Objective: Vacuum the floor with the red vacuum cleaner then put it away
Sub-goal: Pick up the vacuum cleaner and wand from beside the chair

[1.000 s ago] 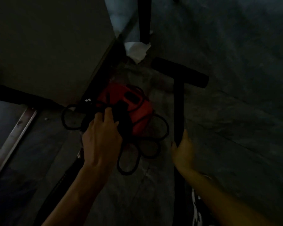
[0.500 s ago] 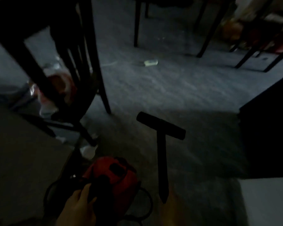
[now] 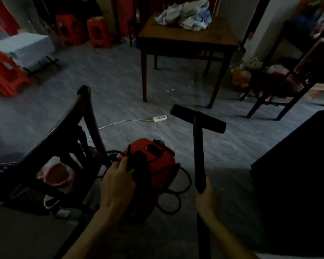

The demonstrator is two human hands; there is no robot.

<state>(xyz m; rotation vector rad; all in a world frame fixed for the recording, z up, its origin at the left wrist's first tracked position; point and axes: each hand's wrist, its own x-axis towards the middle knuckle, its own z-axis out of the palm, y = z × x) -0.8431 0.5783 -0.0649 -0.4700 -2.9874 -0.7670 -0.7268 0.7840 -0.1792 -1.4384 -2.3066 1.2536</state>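
A dim room with grey-blue flooring (image 3: 120, 86), a wooden table (image 3: 187, 37) heaped with crumpled bags, red plastic stools (image 3: 5, 75) along the left and a dark chair (image 3: 79, 139) close in at the near left. On the floor just beside that chair sits the red vacuum cleaner (image 3: 155, 161), a squat canister with a black top handle and black cord (image 3: 178, 195) looped loosely around its base. The left hand (image 3: 118, 182) is clasped over the black handle on the canister's top; the right hand (image 3: 207, 199) is wrapped around the black wand (image 3: 198, 156), which rises to a T-shaped floor nozzle (image 3: 197, 118) hovering over the floor ahead. A white power strip (image 3: 159, 118) lies well apart, toward the table, its lead trailing back toward the chair.

The canister looks like hard, rigid plastic with some weight low down, probably best lifted by that top handle, as it is held here. The wand appears stiff and light, manageable in one hand at mid-length. The slack cord is the likely nuisance: its loops could snag on the chair legs or underfoot.
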